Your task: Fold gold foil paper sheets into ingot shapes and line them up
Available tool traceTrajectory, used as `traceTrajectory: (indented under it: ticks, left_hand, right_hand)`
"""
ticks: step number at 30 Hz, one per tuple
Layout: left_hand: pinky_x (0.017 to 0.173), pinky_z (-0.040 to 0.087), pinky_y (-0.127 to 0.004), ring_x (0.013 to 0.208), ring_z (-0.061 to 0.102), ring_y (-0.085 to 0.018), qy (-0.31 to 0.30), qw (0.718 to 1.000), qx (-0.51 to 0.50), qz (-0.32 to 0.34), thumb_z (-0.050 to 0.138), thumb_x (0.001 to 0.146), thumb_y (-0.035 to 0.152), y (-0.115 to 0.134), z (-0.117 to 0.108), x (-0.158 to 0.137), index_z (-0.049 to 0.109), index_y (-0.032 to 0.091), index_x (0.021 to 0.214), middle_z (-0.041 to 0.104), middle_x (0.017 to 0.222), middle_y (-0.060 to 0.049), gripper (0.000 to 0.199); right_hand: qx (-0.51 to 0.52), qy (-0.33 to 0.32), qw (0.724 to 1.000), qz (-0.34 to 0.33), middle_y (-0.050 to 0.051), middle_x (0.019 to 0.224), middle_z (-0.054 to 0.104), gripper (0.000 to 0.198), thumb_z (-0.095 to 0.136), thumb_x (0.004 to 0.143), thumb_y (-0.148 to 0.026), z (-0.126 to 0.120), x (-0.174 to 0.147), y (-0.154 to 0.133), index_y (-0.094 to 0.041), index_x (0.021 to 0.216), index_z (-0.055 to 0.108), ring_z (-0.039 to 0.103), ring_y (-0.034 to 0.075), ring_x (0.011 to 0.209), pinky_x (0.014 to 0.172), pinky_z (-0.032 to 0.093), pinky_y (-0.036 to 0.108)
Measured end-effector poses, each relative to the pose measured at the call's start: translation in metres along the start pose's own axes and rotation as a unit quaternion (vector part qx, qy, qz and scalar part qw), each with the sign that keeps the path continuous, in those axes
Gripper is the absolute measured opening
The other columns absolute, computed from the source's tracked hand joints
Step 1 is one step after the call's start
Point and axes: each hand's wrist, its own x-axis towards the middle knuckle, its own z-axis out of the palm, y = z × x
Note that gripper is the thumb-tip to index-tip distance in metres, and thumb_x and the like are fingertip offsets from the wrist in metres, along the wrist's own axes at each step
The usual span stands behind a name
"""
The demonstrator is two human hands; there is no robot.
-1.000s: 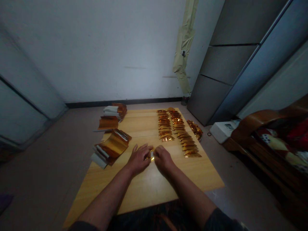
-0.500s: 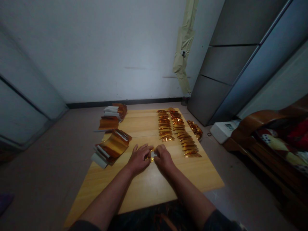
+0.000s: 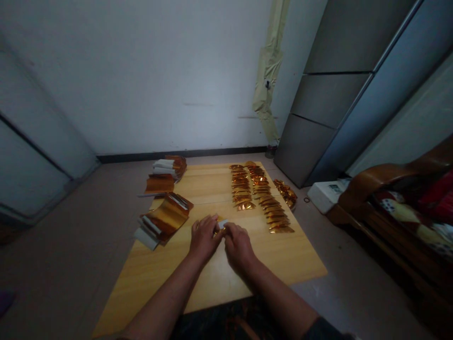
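Between my two hands, over the middle of the wooden table, is a small piece of gold foil paper with a pale side showing. My left hand has its fingers curled on the paper's left part. The thumb and fingers of my right hand pinch its right edge. My fingers cover much of the paper, so its exact folds are hidden. To the left lie stacks of gold foil sheets, some with white backs up. Rows of folded gold foil pieces stand on the right.
The wooden table extends under everything. A heap of folded gold pieces sits beyond its right edge. Farther right are a white box, a wooden bench and a grey refrigerator. A white wall rises behind.
Both hands have shifted on the paper. My right hand has come slightly nearer and closer to my left, and the paper is tilted more. The camera view has moved slightly.
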Motion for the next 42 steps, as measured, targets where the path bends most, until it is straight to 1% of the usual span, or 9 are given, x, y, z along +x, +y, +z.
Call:
traceTrajectory:
  ticks: [4, 9, 13, 17, 20, 26, 33, 37, 42]
  left_hand:
    - [0.104, 0.029, -0.048, 0.126, 0.048, -0.026, 0.016, 0.999, 0.022, -0.018, 0.059, 0.082, 0.034, 0.007, -0.002, -0.002, 0.061, 0.023, 0.084, 0.064, 0.128, -0.005, 0.011]
    - [0.102, 0.029, -0.047, 0.127, 0.047, -0.027, 0.008, 0.999, 0.027, -0.022, 0.057, 0.081, 0.034, 0.009, -0.005, -0.003, 0.06, 0.024, 0.081, 0.06, 0.133, -0.002, 0.01]
    - [0.101, 0.029, -0.047, 0.127, 0.045, -0.027, -0.025, 0.999, 0.015, 0.014, 0.058, 0.078, 0.035, -0.004, -0.011, -0.002, 0.063, 0.026, 0.088, 0.058, 0.137, -0.001, 0.014]
    - [0.1, 0.03, -0.046, 0.124, 0.047, -0.026, -0.071, 0.995, -0.004, 0.064, 0.056, 0.078, 0.029, -0.024, -0.022, 0.005, 0.064, 0.029, 0.104, 0.058, 0.136, -0.002, 0.028]
    - [0.097, 0.031, -0.046, 0.119, 0.049, -0.026, -0.088, 0.992, 0.0, 0.087, 0.056, 0.081, 0.032, -0.032, -0.028, 0.011, 0.067, 0.031, 0.099, 0.061, 0.133, 0.0, 0.021]
    - [0.093, 0.03, -0.044, 0.114, 0.051, -0.024, -0.066, 0.989, 0.009, 0.131, 0.056, 0.085, 0.038, -0.031, -0.029, 0.012, 0.068, 0.033, 0.101, 0.063, 0.13, 0.001, 0.02]
    - [0.09, 0.028, -0.043, 0.109, 0.053, -0.024, -0.058, 0.984, 0.033, 0.164, 0.058, 0.084, 0.033, -0.027, -0.033, 0.011, 0.067, 0.033, 0.104, 0.066, 0.126, 0.001, 0.022]
    - [0.089, 0.028, -0.042, 0.102, 0.056, -0.022, -0.045, 0.978, 0.058, 0.195, 0.055, 0.088, 0.032, -0.023, -0.036, 0.014, 0.063, 0.032, 0.111, 0.07, 0.115, -0.002, 0.025]
    - [0.085, 0.029, -0.04, 0.094, 0.057, -0.02, -0.027, 0.966, 0.099, 0.238, 0.043, 0.096, 0.038, -0.021, -0.032, 0.017, 0.064, 0.027, 0.107, 0.071, 0.098, -0.005, 0.027]
  right_hand:
    - [-0.056, -0.029, 0.998, -0.01, 0.005, 0.092, 0.065, 0.031, 0.043, 0.081, -0.004, 0.001, 0.0, 0.0, -0.019, 0.103, 0.061, 0.054, 0.019, 0.088, 0.081, 0.034, 0.029]
    - [-0.123, -0.062, 0.989, -0.048, 0.004, 0.096, 0.066, 0.029, 0.043, 0.087, -0.008, -0.005, 0.003, -0.005, -0.023, 0.104, 0.061, 0.053, 0.019, 0.091, 0.078, 0.032, 0.03]
    - [-0.181, -0.097, 0.974, -0.095, 0.005, 0.101, 0.066, 0.023, 0.049, 0.089, -0.017, -0.005, 0.005, -0.006, -0.022, 0.108, 0.061, 0.051, 0.021, 0.094, 0.078, 0.031, 0.032]
    - [-0.23, -0.112, 0.96, -0.11, 0.008, 0.1, 0.066, 0.012, 0.055, 0.087, -0.024, -0.001, 0.006, -0.008, -0.019, 0.095, 0.063, 0.051, 0.022, 0.096, 0.078, 0.031, 0.034]
    - [-0.242, -0.112, 0.957, -0.117, 0.008, 0.096, 0.067, 0.01, 0.056, 0.088, -0.024, -0.001, 0.007, -0.008, -0.019, 0.091, 0.064, 0.051, 0.022, 0.093, 0.079, 0.031, 0.035]
    - [-0.237, -0.103, 0.957, -0.134, 0.007, 0.089, 0.068, 0.013, 0.054, 0.09, -0.021, -0.002, 0.011, -0.002, -0.019, 0.085, 0.066, 0.052, 0.02, 0.09, 0.08, 0.03, 0.036]
    - [-0.261, -0.096, 0.951, -0.135, 0.007, 0.084, 0.069, 0.017, 0.052, 0.09, -0.015, -0.004, 0.015, 0.008, -0.018, 0.081, 0.067, 0.053, 0.021, 0.09, 0.091, 0.027, 0.041]
    - [-0.265, -0.089, 0.951, -0.133, 0.007, 0.083, 0.069, 0.017, 0.052, 0.088, -0.012, -0.012, 0.021, 0.016, -0.017, 0.081, 0.067, 0.055, 0.019, 0.085, 0.094, 0.025, 0.042]
    - [-0.259, -0.081, 0.953, -0.138, 0.007, 0.083, 0.069, 0.018, 0.051, 0.088, -0.013, -0.019, 0.024, 0.022, -0.017, 0.08, 0.067, 0.055, 0.018, 0.085, 0.09, 0.026, 0.039]
